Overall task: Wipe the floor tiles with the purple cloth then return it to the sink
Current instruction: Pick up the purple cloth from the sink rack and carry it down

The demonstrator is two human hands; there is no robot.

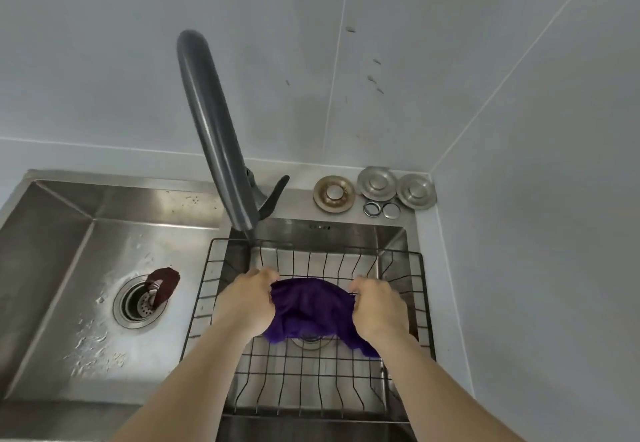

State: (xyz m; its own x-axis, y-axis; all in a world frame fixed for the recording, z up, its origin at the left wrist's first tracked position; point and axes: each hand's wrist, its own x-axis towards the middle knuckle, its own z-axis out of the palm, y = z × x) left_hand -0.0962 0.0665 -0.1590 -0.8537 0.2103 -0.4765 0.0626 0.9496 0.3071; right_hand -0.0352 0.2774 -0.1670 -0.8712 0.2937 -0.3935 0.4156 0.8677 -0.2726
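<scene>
The purple cloth [310,308] hangs stretched between both hands above the black wire basket [304,372] that sits in the right basin of the steel sink [332,234]. My left hand [247,301] grips the cloth's left edge. My right hand [375,303] grips its right edge. The cloth's lower part droops toward the basket floor, over the right drain. No floor tiles are in view.
A dark grey faucet [216,130] arches over the divider, its spout above the basket's back left corner. The left basin [104,268] is wet, with a drain strainer [138,303] and a brown stopper [164,284]. Metal drain covers [377,183] and rings lie on the back right ledge. Tiled walls close in behind and right.
</scene>
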